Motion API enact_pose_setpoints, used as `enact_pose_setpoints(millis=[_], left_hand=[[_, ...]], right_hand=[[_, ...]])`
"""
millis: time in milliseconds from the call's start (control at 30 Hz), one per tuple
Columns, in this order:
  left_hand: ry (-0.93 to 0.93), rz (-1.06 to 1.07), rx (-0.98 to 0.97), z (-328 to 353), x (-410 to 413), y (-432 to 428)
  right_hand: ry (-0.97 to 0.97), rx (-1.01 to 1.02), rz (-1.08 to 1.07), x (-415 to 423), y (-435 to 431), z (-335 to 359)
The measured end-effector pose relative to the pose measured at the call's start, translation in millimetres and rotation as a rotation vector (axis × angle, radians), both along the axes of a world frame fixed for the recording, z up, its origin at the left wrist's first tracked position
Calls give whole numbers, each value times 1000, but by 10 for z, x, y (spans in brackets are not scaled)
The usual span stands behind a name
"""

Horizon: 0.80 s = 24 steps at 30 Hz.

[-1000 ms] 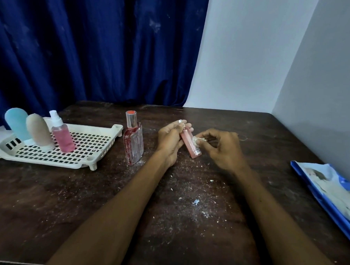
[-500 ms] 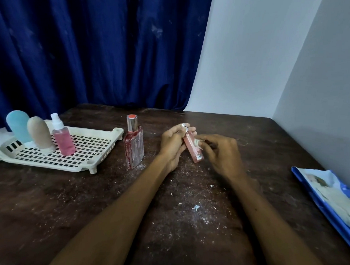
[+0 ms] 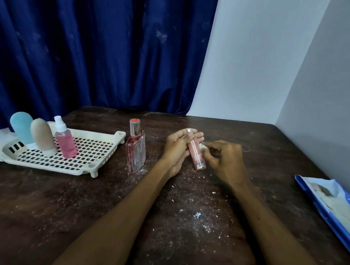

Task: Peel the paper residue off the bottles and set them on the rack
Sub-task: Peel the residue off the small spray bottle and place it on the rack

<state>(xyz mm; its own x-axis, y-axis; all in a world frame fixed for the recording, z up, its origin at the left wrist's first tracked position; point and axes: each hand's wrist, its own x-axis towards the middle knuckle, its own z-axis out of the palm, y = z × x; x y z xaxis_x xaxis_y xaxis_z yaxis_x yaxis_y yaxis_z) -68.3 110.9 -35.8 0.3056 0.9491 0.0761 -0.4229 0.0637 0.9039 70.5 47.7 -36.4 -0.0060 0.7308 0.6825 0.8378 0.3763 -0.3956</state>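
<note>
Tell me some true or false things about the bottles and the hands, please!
1. Three bottles stand on the white rack. True: a blue bottle, a tan bottle and a pink spray bottle.
2. The square glass bottle lies on its side. False: it stands upright on the table, beside the rack.
3. The left hand holds the slim pink bottle. True.
4. The right hand is resting flat on the table. False: its fingers pick at white paper on the slim pink bottle.
5. The table is spotless. False: white paper bits are scattered on it.
</note>
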Motion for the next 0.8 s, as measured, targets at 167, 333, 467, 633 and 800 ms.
enact_pose_setpoints(millis=[167,333,467,633,800], left_hand=[[5,8,29,10,55,-35],[-37,23,1,-15,34,-19],[-17,25,26,-21,56,-31],[-36,23,25,-7,49,-45],[-25,14,38,-15,73,-41]], right_hand=[[18,83,73,-43,-11,35],[27,9,29,-7,-9,7],[45,97,52,-55,26,19],[58,62,96,-130,-17,28],[39,134,-25,-66,40,35]])
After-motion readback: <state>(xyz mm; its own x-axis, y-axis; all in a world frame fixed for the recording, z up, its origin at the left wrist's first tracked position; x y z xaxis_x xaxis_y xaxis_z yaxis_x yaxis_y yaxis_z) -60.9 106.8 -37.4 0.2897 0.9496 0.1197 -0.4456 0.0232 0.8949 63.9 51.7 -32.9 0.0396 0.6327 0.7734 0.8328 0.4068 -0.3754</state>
